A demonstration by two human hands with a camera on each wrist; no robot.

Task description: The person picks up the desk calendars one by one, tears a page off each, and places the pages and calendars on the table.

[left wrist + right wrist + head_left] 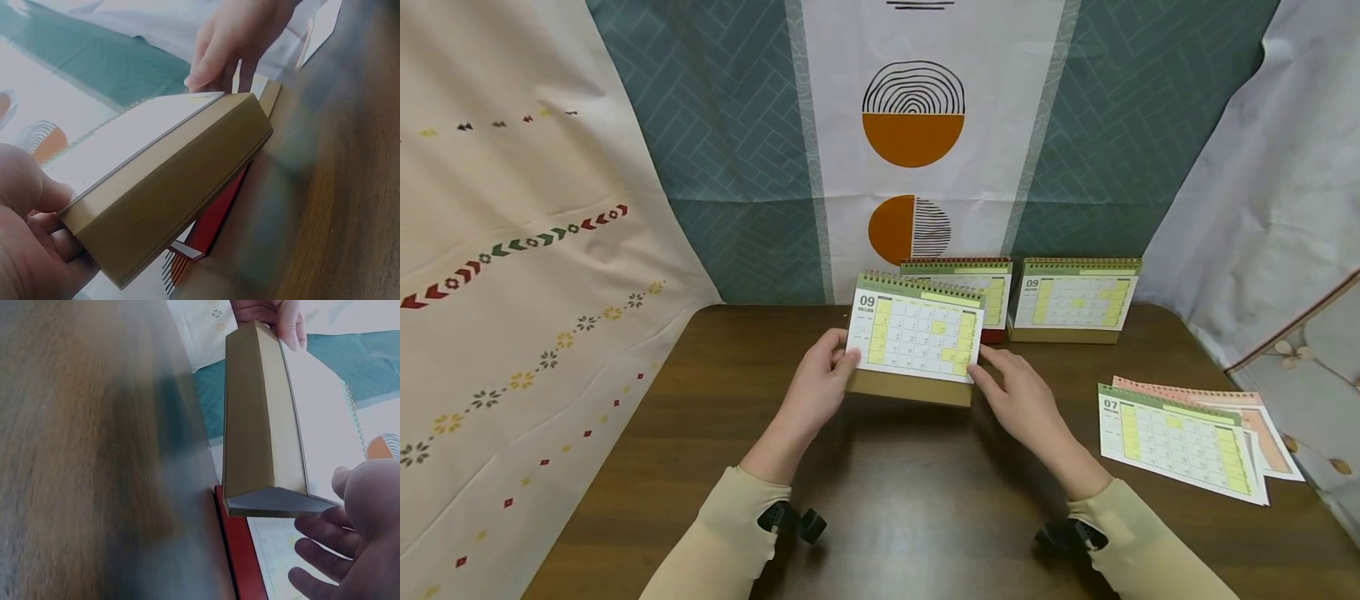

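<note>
Brown table (895, 517) sits by hanging cloths. Left hand (815, 392) pinches the desk calendar (916, 337) at its left edge. Right hand (1021, 398) pinches its right edge. Two more calendars (1072, 300) stand behind; loose pages (1180, 437) lie right.

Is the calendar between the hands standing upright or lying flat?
Upright: the calendar stands on its tan base, September page facing forward, left hand and right hand at its sides.

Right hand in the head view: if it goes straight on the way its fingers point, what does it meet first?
The right hand already touches the green spiral-bound desk calendar with a tan cardboard base; behind that, probably the red-based desk calendar, though depth is unclear.
</note>
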